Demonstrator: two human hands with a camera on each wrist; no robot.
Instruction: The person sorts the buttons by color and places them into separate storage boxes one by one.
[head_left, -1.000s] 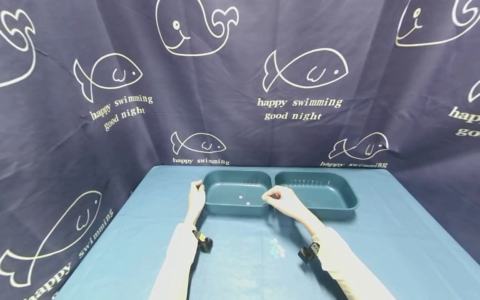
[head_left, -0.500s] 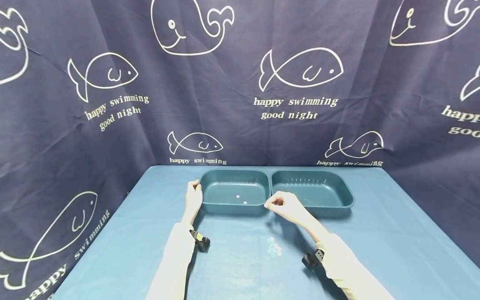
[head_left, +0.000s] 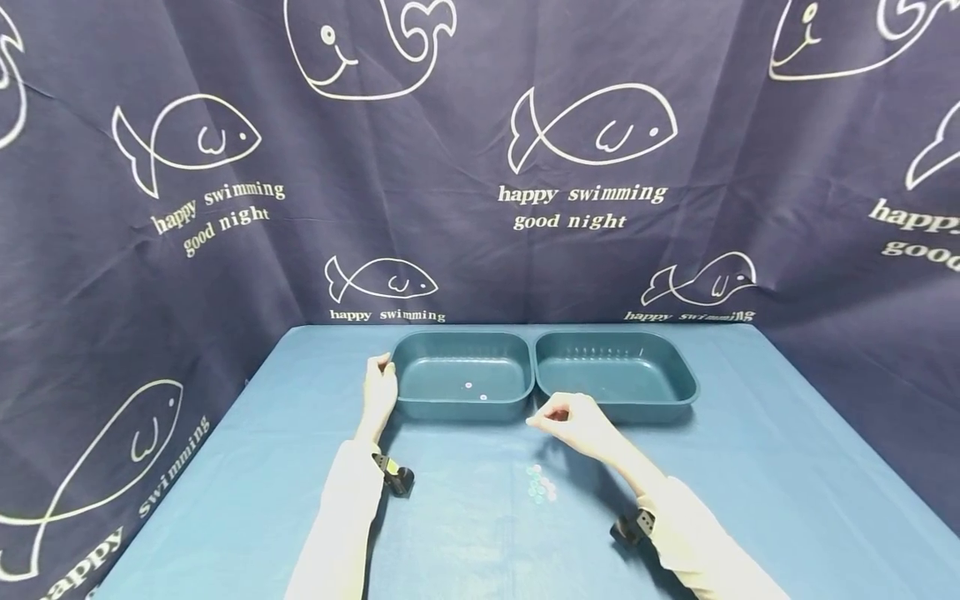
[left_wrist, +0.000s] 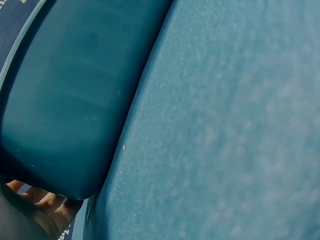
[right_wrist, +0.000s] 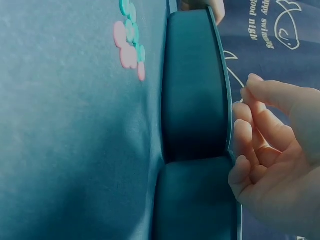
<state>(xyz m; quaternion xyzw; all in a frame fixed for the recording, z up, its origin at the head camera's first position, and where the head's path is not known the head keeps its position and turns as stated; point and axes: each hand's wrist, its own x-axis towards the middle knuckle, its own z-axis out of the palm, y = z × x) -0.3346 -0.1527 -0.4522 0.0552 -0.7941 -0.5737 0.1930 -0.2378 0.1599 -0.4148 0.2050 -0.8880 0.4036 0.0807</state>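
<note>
Two dark teal plastic trays stand side by side at the back of the table. My left hand [head_left: 379,393] holds the outer end of the left tray [head_left: 461,410]; its fingers [left_wrist: 49,202] show at the tray's end in the left wrist view. Two small pale buttons [head_left: 468,385] lie inside this tray. My right hand [head_left: 581,425] hovers in front of where the trays meet, thumb and index fingertips close together, the other fingers loosely curled. No object shows between the fingertips. Several pink and teal buttons [right_wrist: 127,56] lie in a loose cluster on the table, nearer than the right hand.
The right tray [head_left: 618,387] adjoins the left one, and no buttons show in it. A blue cloth [head_left: 465,517] covers the table. A dark curtain [head_left: 465,208] with white fish and whale drawings hangs behind and at the sides.
My right hand has drawn back from over the left tray's near right corner to in front of the trays. The left hand keeps its place on the tray. The head view has shifted slightly.
</note>
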